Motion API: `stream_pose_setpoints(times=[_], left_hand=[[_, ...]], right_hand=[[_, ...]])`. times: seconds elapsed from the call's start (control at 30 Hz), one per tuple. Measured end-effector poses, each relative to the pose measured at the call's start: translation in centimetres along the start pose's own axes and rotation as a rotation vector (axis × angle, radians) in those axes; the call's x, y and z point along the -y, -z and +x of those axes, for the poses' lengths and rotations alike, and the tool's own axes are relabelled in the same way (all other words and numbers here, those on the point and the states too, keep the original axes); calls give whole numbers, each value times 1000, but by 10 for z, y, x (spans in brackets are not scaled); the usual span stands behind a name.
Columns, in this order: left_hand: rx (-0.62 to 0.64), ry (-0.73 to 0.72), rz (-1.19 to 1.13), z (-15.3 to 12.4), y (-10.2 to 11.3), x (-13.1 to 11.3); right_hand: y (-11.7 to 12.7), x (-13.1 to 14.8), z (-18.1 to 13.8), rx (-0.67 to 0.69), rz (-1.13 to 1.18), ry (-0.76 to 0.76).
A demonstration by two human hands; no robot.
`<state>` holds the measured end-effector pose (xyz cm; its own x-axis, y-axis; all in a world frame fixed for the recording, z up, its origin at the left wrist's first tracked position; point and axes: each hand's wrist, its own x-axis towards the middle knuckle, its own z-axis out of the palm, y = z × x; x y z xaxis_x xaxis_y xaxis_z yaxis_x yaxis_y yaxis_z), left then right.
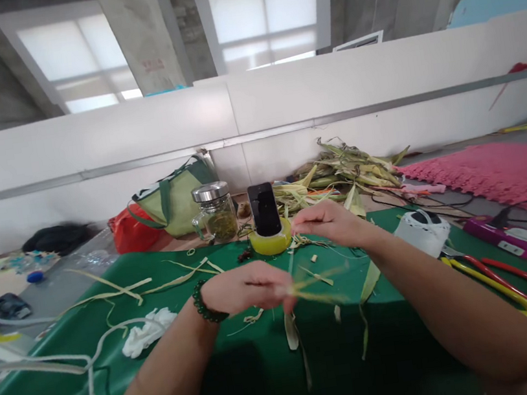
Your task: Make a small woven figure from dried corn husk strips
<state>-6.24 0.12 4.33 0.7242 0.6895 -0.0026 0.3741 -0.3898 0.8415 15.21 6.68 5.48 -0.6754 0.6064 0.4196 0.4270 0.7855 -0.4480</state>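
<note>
My left hand (249, 288), with a dark bead bracelet (203, 303) on its wrist, is pinched shut on thin yellow-green leaf strips (315, 287) that blur out to its right above the green cloth (97, 378). My right hand (328, 222) is raised farther back, fingers pinched together on a fine strip that I can hardly make out. Just behind the hands a black phone (264, 209) stands upright in a yellow tape roll (272, 242).
A pile of green and dry leaves (339, 177) lies at the back. A glass jar (216, 212), a green bag (172, 197), a crumpled white tissue (148, 331), red and yellow scissors (510, 280), a white device (420, 231), a pink knitted mat (496, 174) and loose strips (109, 288) surround the work spot.
</note>
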Motion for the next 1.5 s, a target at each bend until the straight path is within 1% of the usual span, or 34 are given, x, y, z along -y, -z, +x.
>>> stream_pose_setpoints(times=[0.03, 0.07, 0.1, 0.13, 0.17, 0.2, 0.23, 0.27, 0.3, 0.33, 0.37, 0.4, 0.43, 0.47, 0.5, 0.53, 0.57, 0.6, 0.63, 0.67, 0.7, 0.77, 0.83, 0.87, 0.93, 1.03, 1.1, 1.17, 1.23, 1.3, 1.33, 1.4, 1.47, 1.5], left_hand=[[-144, -60, -130, 0, 3, 0], [-324, -91, -218, 1, 7, 2], [-511, -87, -233, 4, 12, 5], [-690, -65, -178, 7, 16, 10], [-828, -18, -53, 12, 20, 16], [-904, 48, 120, 15, 21, 21], [-943, 109, 294, 19, 21, 24], [-892, 154, 416, 21, 18, 26], [-731, 171, 453, 21, 13, 26], [-610, 160, 431, 21, 7, 23], [-512, 138, 406, 19, 0, 19], [-405, 107, 374, 16, -6, 14], [-317, 76, 338, 13, -11, 8], [-214, 34, 274, 10, -13, 3], [-135, -48, 65, 8, -13, -1], [-204, -122, -142, 7, -10, -3], [-317, -164, -285, 7, -6, -2], [-469, -178, -348, 8, 0, 0], [-599, -158, -325, 9, 6, 4], [-721, -118, -224, 11, 12, 10], [-815, -70, -61, 13, 17, 15], [-899, 16, 254, 17, 22, 25], [-934, 40, 400, 19, 20, 30], [-940, 27, 399, 19, 17, 30], [-931, -5, 257, 20, 11, 28], [-909, -18, -101, 22, 6, 24], [-932, -27, -226, 23, 6, 25], [-984, -38, -192, 24, 6, 27], [-1029, -47, -75, 24, 7, 29], [-1063, -72, 10, 23, 7, 28], [-1070, -84, 8, 22, 7, 27], [-1055, -96, -118, 21, 7, 21], [-986, -87, -392, 20, 8, 16], [-945, -84, -544, 19, 9, 14]], right_hand=[[-4, -3, 2, 9, 54, -6], [-12, -3, 4, 33, 55, -7], [-22, 1, 4, 52, 6, -4], [-33, 8, 3, 84, -71, 19], [-43, 16, 1, 124, -161, 48], [-50, 24, -2, 146, -265, 65], [-54, 31, -6, 177, -363, 94], [-53, 35, -9, 178, -437, 114], [-49, 35, -11, 157, -473, 124], [-41, 32, -12, 112, -466, 117], [-32, 26, -11, 37, -426, 79], [-23, 18, -8, -36, -347, 41], [-15, 10, -5, -85, -215, 24], [-11, 2, -1, -91, -75, 26], [-11, -4, 2, -102, 32, 23], [-15, -7, 4, -104, 97, 21], [-23, -7, 6, -101, 115, 21], [-33, -4, 6, -91, 82, 24], [-44, 1, 4, -59, 11, 44], [-54, 7, 2, -40, -77, 69], [-62, 14, -1, -15, -185, 101], [-71, 26, -8, 30, -364, 163], [-71, 32, -12, 66, -461, 202], [-68, 33, -13, 80, -480, 210], [-63, 32, -13, 108, -488, 206], [-59, 28, -11, 124, -491, 156], [-58, 29, -12, 119, -483, 162], [-56, 33, -14, 102, -462, 204], [-53, 36, -16, 78, -423, 239], [-48, 35, -15, 58, -344, 218], [-45, 32, -13, 60, -285, 187], [-39, 21, -8, 80, -141, 90], [-33, 8, -1, 84, 29, -9], [-32, 3, 1, 64, 119, -40]])
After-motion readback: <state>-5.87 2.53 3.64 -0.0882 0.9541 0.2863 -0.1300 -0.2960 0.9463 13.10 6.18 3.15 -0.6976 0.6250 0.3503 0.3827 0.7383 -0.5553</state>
